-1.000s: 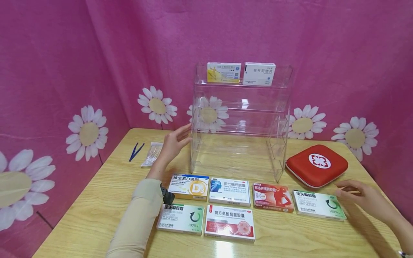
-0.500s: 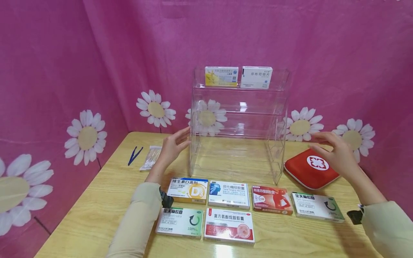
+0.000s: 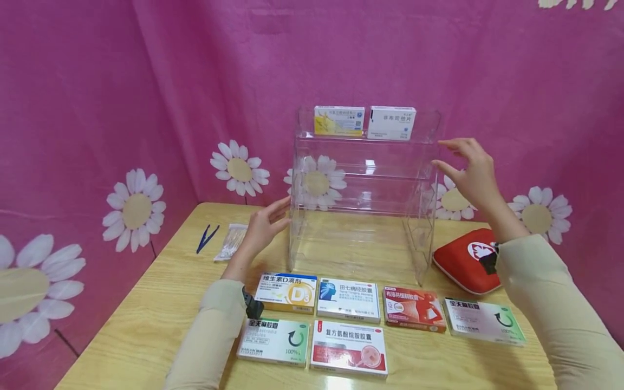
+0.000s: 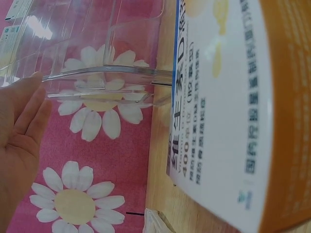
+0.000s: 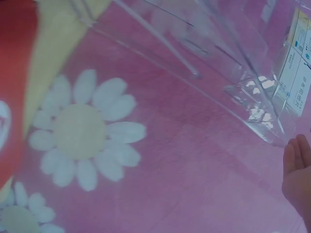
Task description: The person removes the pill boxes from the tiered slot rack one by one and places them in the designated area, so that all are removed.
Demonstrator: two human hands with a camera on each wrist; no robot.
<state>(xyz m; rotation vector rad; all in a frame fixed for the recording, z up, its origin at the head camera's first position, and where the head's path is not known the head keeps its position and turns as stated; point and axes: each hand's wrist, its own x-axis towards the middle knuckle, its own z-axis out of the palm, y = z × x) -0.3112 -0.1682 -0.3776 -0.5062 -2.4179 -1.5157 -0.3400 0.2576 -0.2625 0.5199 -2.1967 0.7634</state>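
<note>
A clear tiered display stand (image 3: 363, 157) stands at the table's back, two medicine boxes upright on its top tier: a yellow-white box (image 3: 339, 122) and a white box (image 3: 392, 123). My left hand (image 3: 263, 227) has its extended fingertips at the stand's left side panel; the left wrist view shows the fingers (image 4: 31, 109) meeting the panel's edge. My right hand (image 3: 474, 172) is raised beside the upper right edge, thumb and fingers spread with nothing between them. In the right wrist view, the fingertips (image 5: 296, 145) come right up to the stand's corner.
Before the stand lie a vitamin D box (image 3: 285, 292), a blue-white box (image 3: 348, 299), a red box (image 3: 414, 309), two green-white boxes and a red-white box (image 3: 348, 346). A red first-aid case (image 3: 458, 254) sits right; blue tweezers (image 3: 207, 238) and bagged cotton swabs (image 3: 231, 242) lie left.
My right hand has risen from beside the right green-white box, past the red case, to the stand's upper right side. The left hand has stayed at the left panel.
</note>
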